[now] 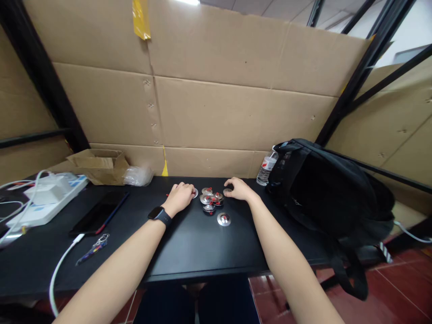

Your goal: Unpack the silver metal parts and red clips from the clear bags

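Observation:
Small silvery finger cymbals with red cords lie in a loose pile (209, 198) on the black table, between my two hands. My left hand (180, 197), with a dark watch on its wrist, is closed palm down left of the pile; the edge of a finger cymbal (195, 193) shows at its fingertips. A bit of red peeks out on its far left side. On the pile's right, my right hand (239, 189) has its thumb and fingers curled around another finger cymbal (227, 192). One single cymbal (224, 219) lies flat in front of the pile, apart from both hands.
To the right stand a black backpack (324, 193) and a water bottle (267, 168). A phone (99, 213), a keychain (94, 247), a power strip (43, 204) with white cables, an open cardboard box (101, 166) and clear plastic (137, 176) occupy the left. Cardboard walls (219, 117) enclose the back.

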The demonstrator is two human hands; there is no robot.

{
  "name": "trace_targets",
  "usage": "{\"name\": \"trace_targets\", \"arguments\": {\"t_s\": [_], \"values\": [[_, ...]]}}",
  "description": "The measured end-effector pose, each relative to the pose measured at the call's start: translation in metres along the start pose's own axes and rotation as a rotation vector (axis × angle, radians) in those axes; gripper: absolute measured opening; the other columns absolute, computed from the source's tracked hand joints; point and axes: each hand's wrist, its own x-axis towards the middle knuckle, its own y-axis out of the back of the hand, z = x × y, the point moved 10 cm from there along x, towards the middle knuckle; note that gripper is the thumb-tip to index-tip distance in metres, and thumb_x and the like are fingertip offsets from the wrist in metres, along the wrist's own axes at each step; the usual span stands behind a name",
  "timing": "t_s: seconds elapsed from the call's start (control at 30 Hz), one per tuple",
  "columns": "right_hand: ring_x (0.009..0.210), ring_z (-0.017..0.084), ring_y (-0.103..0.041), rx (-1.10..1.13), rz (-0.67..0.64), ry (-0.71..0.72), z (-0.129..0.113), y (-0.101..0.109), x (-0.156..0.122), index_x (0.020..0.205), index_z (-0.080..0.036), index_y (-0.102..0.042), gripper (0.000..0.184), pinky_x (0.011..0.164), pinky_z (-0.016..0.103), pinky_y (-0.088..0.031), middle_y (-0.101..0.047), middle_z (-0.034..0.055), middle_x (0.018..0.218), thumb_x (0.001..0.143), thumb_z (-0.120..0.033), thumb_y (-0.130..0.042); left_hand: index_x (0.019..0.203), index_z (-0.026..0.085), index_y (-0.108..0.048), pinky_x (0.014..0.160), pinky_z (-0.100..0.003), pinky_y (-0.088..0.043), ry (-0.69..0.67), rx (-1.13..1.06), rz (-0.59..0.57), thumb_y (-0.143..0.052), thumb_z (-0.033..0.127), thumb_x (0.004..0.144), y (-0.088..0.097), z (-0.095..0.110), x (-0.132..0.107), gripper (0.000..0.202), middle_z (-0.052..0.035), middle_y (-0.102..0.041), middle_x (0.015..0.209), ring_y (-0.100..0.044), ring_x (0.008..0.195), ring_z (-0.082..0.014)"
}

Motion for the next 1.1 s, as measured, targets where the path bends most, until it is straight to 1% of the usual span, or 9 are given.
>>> {"name": "trace_targets", "arguments": {"t_s": [0.1, 0.27, 0.4, 0.47, 0.57, 0.7, 0.9, 0.97, 1.1], "values": [[0.100, 0.022, -0.062, 0.016, 0.025, 0.034, -0.014, 0.004, -0.001, 0.105, -0.021, -0.072, 0.032, 0.091, 0.034, -0.046, -0.065, 0.0084, 0.108, 0.075, -0.028, -0.077, 0.092, 0.022, -0.069, 0.084, -0.037, -0.035, 0.042, 0.073, -0.014, -0.051, 0.028, 0.095, 0.000, -0.004, 0.000, 0.018, -0.0091, -0.071, 0.101, -0.056, 0.100, -0.0268], [0.100, 0.022, -0.061, 0.072, 0.054, 0.091, -0.036, 0.005, -0.002, 0.105, -0.020, -0.070, 0.028, 0.090, 0.034, -0.047, -0.063, 0.0081, 0.108, 0.078, -0.024, -0.076, 0.088, 0.019, -0.069, 0.081, -0.037, -0.035, 0.049, 0.125, -0.019, -0.044, 0.028, 0.099, -0.001, -0.006, 0.000, 0.029, -0.0127, -0.069, 0.097, -0.058, 0.095, -0.0278], [0.101, 0.021, -0.061, 0.127, 0.085, 0.169, -0.050, 0.005, -0.003, 0.103, -0.020, -0.070, 0.024, 0.091, 0.035, -0.047, -0.063, 0.0071, 0.108, 0.079, -0.020, -0.073, 0.088, 0.017, -0.068, 0.078, -0.037, -0.034, 0.049, 0.145, -0.042, -0.045, 0.021, 0.097, -0.004, -0.006, 0.001, 0.024, -0.0127, -0.071, 0.094, -0.060, 0.091, -0.0269], [0.102, 0.021, -0.060, 0.142, 0.101, 0.209, -0.058, 0.006, -0.004, 0.102, -0.020, -0.070, 0.020, 0.092, 0.035, -0.047, -0.064, 0.0066, 0.108, 0.082, -0.018, -0.070, 0.089, 0.016, -0.067, 0.078, -0.037, -0.034, 0.046, 0.146, -0.034, -0.045, 0.023, 0.098, -0.003, -0.005, 0.003, 0.025, -0.0134, -0.071, 0.094, -0.061, 0.091, -0.0275], [0.104, 0.021, -0.060, 0.159, 0.128, 0.251, -0.068, 0.007, -0.006, 0.101, -0.021, -0.069, 0.017, 0.093, 0.036, -0.047, -0.064, 0.0063, 0.108, 0.086, -0.017, -0.064, 0.091, 0.015, -0.067, 0.078, -0.037, -0.035, 0.043, 0.128, 0.003, -0.043, 0.028, 0.100, 0.003, -0.003, 0.003, 0.029, -0.0148, -0.072, 0.093, -0.062, 0.090, -0.0283], [0.106, 0.021, -0.060, 0.154, 0.135, 0.275, -0.081, 0.005, -0.007, 0.103, -0.021, -0.069, 0.020, 0.094, 0.037, -0.046, -0.065, 0.0063, 0.109, 0.085, -0.015, -0.064, 0.093, 0.015, -0.066, 0.079, -0.035, -0.035, 0.046, 0.079, 0.040, -0.041, 0.029, 0.102, 0.013, -0.006, 0.002, 0.030, -0.0137, -0.073, 0.088, -0.065, 0.090, -0.0274], [0.112, 0.023, -0.059, 0.143, 0.143, 0.295, -0.099, 0.005, -0.012, 0.105, -0.023, -0.068, 0.017, 0.095, 0.039, -0.042, -0.066, 0.0064, 0.113, 0.092, -0.019, -0.057, 0.098, 0.017, -0.065, 0.079, -0.034, -0.038, 0.067, -0.059, 0.032, -0.040, 0.029, 0.103, 0.012, -0.012, 0.003, 0.028, -0.0095, -0.075, 0.091, -0.069, 0.088, -0.0255], [0.112, 0.023, -0.060, 0.151, 0.147, 0.298, -0.106, 0.004, -0.014, 0.112, -0.024, -0.066, 0.021, 0.095, 0.039, -0.042, -0.067, 0.0069, 0.116, 0.091, -0.025, -0.061, 0.099, 0.019, -0.065, 0.081, -0.033, -0.040, 0.076, -0.143, 0.065, -0.042, 0.028, 0.102, 0.015, -0.011, 0.004, 0.025, -0.0078, -0.075, 0.094, -0.068, 0.091, -0.0250], [0.115, 0.027, -0.060, 0.119, 0.168, 0.276, -0.121, -0.006, -0.019, 0.129, -0.026, -0.057, 0.053, 0.097, 0.042, -0.038, -0.067, 0.0089, 0.123, 0.081, -0.041, -0.075, 0.098, 0.020, -0.066, 0.079, -0.031, -0.044, 0.051, -0.360, 0.173, -0.046, 0.028, 0.100, 0.029, 0.003, 0.003, 0.022, -0.0053, -0.074, 0.094, -0.067, 0.090, -0.0222]]}}
